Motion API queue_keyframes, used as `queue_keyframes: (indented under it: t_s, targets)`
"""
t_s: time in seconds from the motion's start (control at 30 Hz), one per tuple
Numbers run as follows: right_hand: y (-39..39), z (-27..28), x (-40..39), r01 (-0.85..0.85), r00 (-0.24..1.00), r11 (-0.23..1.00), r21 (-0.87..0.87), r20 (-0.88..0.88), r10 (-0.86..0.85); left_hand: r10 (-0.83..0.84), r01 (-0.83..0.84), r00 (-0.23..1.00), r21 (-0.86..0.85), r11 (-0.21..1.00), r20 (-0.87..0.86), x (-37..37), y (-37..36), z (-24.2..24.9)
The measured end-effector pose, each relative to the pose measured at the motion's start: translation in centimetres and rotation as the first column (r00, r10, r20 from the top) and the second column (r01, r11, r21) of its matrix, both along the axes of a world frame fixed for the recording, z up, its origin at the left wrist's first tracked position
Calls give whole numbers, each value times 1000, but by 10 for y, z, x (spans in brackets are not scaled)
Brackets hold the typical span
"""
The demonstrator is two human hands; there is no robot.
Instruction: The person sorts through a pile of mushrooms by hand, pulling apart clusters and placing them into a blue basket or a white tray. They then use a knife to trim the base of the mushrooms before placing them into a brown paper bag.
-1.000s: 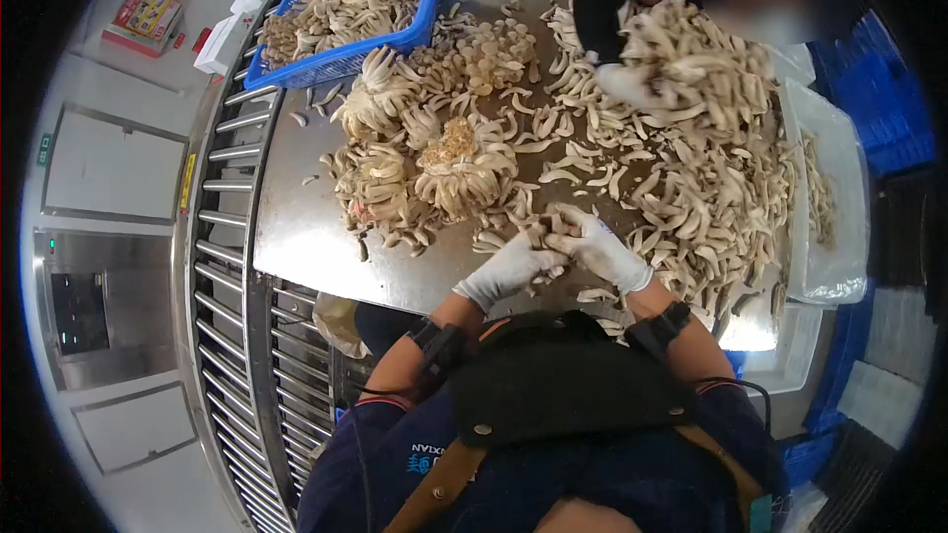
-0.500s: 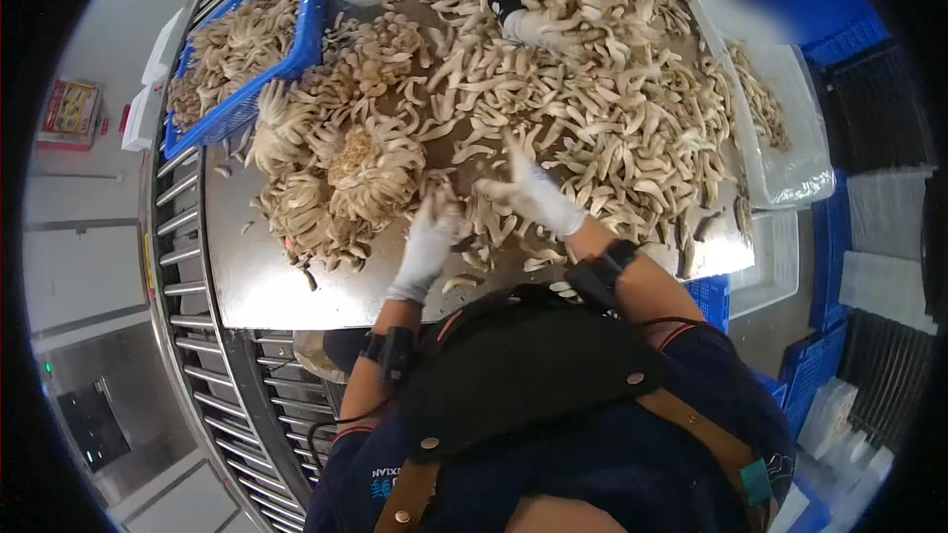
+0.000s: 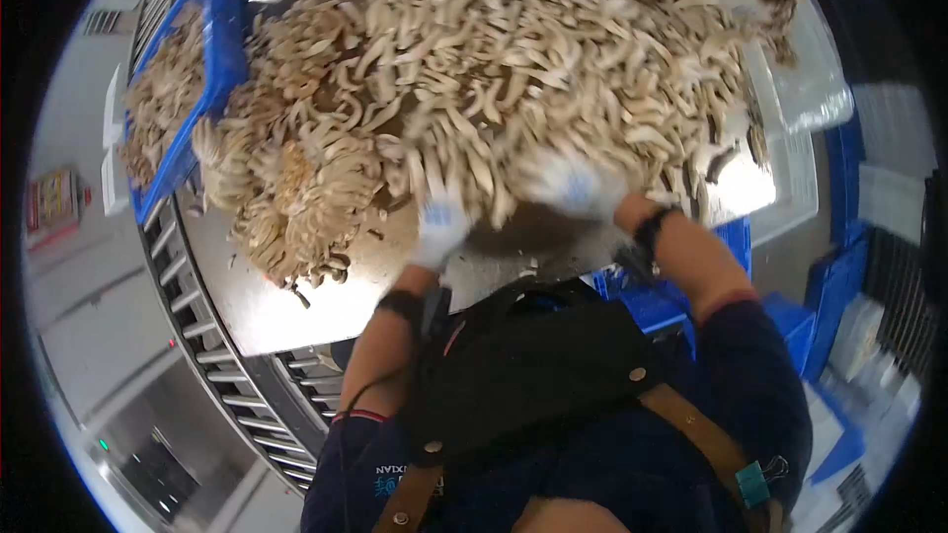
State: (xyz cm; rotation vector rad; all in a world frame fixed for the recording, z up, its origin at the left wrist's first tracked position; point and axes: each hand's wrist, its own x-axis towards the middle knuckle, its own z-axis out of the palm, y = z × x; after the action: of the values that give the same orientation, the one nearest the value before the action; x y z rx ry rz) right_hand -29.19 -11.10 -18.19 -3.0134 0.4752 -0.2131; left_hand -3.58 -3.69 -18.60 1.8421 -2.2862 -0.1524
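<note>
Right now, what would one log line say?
left hand: white-gloved, on pale loose mushroom pile | right hand: same | shiny steel table | blue plastic crate: mushrooms

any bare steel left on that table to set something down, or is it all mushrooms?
One bare patch: the near-left corner of the metal table, bordered by the mushroom clusters above, the roller conveyor on the left and the left hand on the right. A smaller strip lies between both hands, near the right hand. Elsewhere loose mushrooms cover it.

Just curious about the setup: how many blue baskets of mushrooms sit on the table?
1: the blue basket at the table's far left edge. Others may be hidden out of view.
</note>
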Motion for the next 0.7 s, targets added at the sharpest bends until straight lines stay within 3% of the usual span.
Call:
queue_keyframes:
  t_s: [0.03,0.07,0.1,0.13,0.17,0.2,0.23,0.27,0.3,0.33,0.37,0.4,0.43,0.47,0.5,0.53,0.57,0.6,0.63,0.7]
  targets:
    - [-30,-17,4,66,988,978,-198,150,-36,53,-53,998,30,998,18,0,-34,-8]
    - [-64,-33,13,95,991,980,-176,107,-77,113,-115,993,54,992,38,4,-64,-14]
    - [-70,-24,17,204,979,967,-152,11,-205,155,-148,985,88,985,-78,7,-92,-8]
    - [-81,10,23,305,945,943,-132,-82,-317,208,-186,961,129,974,-182,12,-112,10]
    - [-94,44,30,392,897,912,-118,-169,-407,271,-197,935,300,934,-230,14,-123,48]
    - [-99,33,29,394,919,916,-82,21,-393,357,-213,900,460,862,-252,20,-128,86]
    - [-104,24,28,375,910,925,-53,209,-357,373,-261,878,354,898,-299,30,-116,114]
    - [-93,43,21,304,854,943,138,400,-333,379,-313,859,233,921,-344,42,-96,138]
    - [-75,55,9,281,784,959,32,569,-249,432,-433,790,103,896,-436,55,-72,157]
    - [-45,64,-4,324,800,944,55,517,-305,444,-539,717,-24,842,-538,68,-52,172]
    - [-9,66,-17,337,798,939,71,508,-325,529,-591,718,5,807,-452,102,-39,170]
    - [21,67,-31,221,850,971,94,471,-238,604,-639,707,33,768,-367,143,-25,159]
    - [56,56,-32,205,923,955,212,282,-261,644,-635,743,115,764,-180,168,-16,149]
    - [77,71,-28,166,982,887,432,-154,-109,638,-626,770,201,753,5,181,-17,142]
    - [101,67,-29,26,996,844,536,-86,23,649,-620,760,297,727,-2,172,-25,148]
    - [150,-21,-30,-84,932,986,144,361,27,644,-587,765,402,703,-10,161,-30,149]
    - [143,24,-31,-161,968,920,358,237,77,562,-434,814,490,756,-146,184,-28,141]
    - [150,-9,-12,-127,968,956,263,243,62,503,-342,841,521,782,-202,199,-36,138]
    - [136,-14,2,-174,961,934,313,259,92,444,-247,857,549,799,-261,215,-43,136]
    - [115,-42,30,-105,935,993,53,345,81,267,-183,958,499,847,-102,255,-63,123]
